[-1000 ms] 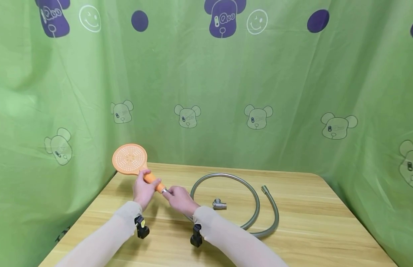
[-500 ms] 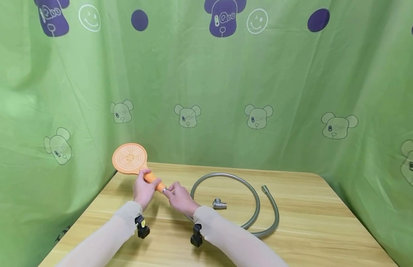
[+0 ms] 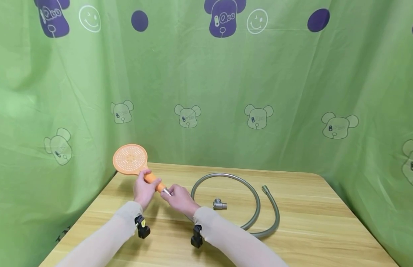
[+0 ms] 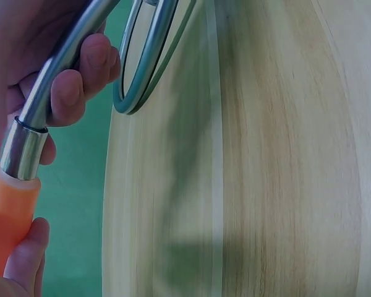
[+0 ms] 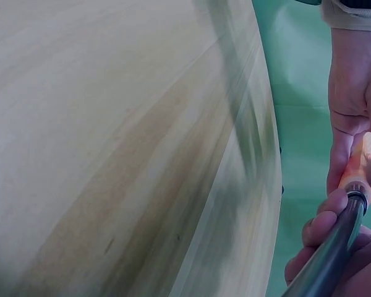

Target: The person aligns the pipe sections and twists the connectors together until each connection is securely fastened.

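Note:
My left hand (image 3: 144, 192) grips the handle of an orange shower head (image 3: 130, 159), its round perforated face towards the head camera. At the handle's lower end sits a silver metal connector (image 4: 23, 148) of a grey shower hose (image 3: 258, 207), seated against the orange handle in the left wrist view. My right hand (image 3: 181, 200) holds the hose just below that connector, fingers curled under it. In the right wrist view the hose (image 5: 328, 260) runs through the right hand towards the orange handle (image 5: 358, 164). Whether the threads are engaged is hidden.
The hose loops across the wooden table (image 3: 313, 222), its free metal end (image 3: 264, 189) lying to the right. Inside the loop lies a small T-shaped metal fitting (image 3: 219, 204). A green patterned curtain (image 3: 226, 81) stands behind and at both sides.
My right hand's fingers and thumb have shifted about the hose connector, and more of its metal shows now. The left hand and shower head have hardly moved.

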A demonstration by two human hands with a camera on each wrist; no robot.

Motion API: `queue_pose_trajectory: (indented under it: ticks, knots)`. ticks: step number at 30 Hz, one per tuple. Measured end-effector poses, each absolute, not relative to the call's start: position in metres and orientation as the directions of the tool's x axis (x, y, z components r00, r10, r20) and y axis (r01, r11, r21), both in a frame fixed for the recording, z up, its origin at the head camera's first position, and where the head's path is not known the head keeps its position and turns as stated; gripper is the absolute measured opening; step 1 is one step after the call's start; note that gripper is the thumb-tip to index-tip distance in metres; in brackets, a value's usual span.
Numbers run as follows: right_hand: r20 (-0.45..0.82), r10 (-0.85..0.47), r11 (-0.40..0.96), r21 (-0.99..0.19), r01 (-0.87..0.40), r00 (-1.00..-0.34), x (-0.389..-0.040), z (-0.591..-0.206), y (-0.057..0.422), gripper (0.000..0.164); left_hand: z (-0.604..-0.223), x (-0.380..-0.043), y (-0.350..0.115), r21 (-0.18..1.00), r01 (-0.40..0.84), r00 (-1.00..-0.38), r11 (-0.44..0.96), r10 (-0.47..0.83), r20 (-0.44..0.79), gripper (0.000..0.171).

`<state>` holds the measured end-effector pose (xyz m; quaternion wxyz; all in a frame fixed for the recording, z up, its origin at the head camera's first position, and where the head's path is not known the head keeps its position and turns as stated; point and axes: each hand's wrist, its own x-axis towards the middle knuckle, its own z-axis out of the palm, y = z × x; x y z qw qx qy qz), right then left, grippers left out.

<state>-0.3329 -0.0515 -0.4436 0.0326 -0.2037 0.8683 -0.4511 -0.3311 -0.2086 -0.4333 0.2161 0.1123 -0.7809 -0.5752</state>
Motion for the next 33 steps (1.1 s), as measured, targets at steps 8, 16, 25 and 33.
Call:
queue_pose_trajectory:
  ticks: [8,16,25,33]
  knots:
    - [0.139,-0.393,0.488,-0.806,-0.335,-0.909,-0.3336,-0.4442,-0.0508,0.019,-0.4326,-0.3326,-0.2072,0.955,0.068,-0.886,0.29,-0.421,0.191,0.052]
    - [0.118,-0.417,0.496,-0.802,-0.335,-0.901,-0.3337,-0.4428,-0.0501,0.035,-0.4305,-0.3326,-0.2076,0.949,0.072,-0.88,0.307,-0.428,0.205,0.053]
    - [0.134,-0.385,0.432,-0.848,-0.306,-0.913,-0.3331,-0.4438,-0.0491,0.027,-0.4273,-0.335,-0.2074,0.939,0.07,-0.886,0.336,-0.411,0.213,0.056]
    - [0.168,-0.39,0.447,-0.825,-0.345,-0.905,-0.3333,-0.4448,-0.0482,0.03,-0.4292,-0.334,-0.2067,0.95,0.088,-0.883,0.3,-0.418,0.213,0.054]
